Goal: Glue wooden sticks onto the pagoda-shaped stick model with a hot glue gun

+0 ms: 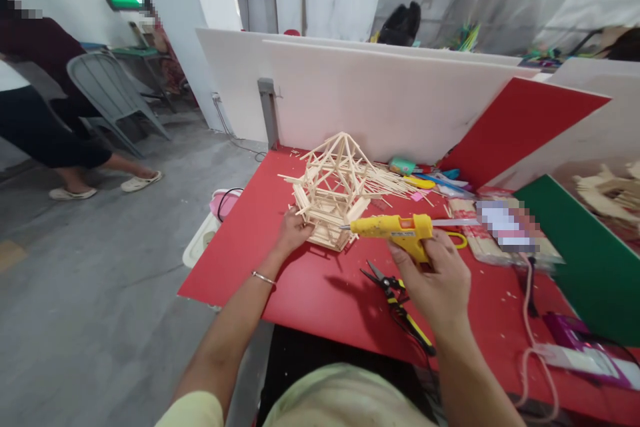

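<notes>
A small model pavilion [334, 197] built of thin wooden sticks, with a pointed open roof frame, stands on the red tabletop [305, 290]. My left hand [294, 229] grips its lower left side, fingers closed around the edge of the stick base and partly hidden by it. In my right hand [440, 267] is a yellow hot glue gun [395, 227], its nozzle pointing left in front of the model's right lower side. A clear glue stick shows at the gun's back. Whether the nozzle touches the sticks I cannot tell. Below the gun lie black-and-yellow pruning shears [397, 303].
Loose wooden sticks [387, 181] lie behind the model, near a yellow-handled tool [419, 182]. A phone [507, 223] rests on packaged sticks [480, 248] at right, with a pink cable. White boards [370, 93] wall the back. People and a chair [113, 83] are at left.
</notes>
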### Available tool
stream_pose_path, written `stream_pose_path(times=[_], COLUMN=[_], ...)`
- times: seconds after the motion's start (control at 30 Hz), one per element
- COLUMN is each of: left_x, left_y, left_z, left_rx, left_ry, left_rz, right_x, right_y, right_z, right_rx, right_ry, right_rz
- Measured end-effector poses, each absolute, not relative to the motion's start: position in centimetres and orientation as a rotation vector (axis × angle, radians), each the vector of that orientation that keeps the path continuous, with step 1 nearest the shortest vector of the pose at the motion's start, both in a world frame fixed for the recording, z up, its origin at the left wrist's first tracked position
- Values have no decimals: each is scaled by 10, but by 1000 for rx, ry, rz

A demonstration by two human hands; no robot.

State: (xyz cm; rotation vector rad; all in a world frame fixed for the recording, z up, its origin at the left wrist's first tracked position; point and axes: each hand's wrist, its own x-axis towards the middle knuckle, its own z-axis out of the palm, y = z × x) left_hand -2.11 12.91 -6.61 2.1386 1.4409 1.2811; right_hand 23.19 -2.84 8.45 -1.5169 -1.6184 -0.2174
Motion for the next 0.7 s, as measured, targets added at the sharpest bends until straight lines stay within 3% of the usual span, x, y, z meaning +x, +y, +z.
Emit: stream_pose_path(times=[0.27, 0.5, 0.7], left_x=[6, -2, 1], left_y=[88, 46, 31], left_z=[-35, 5, 5], left_rx=[2209, 2552, 2551], left_ry=[1620, 1734, 1757], left_rz=[1438, 1375, 1214], right_x=[234, 230, 231], right_y=[-33, -37, -40], right_z=[109, 109, 111], right_rx=[-1543, -1534, -1561], right_ry=[-1577, -1620, -1661], right_rz=[-360, -567, -718])
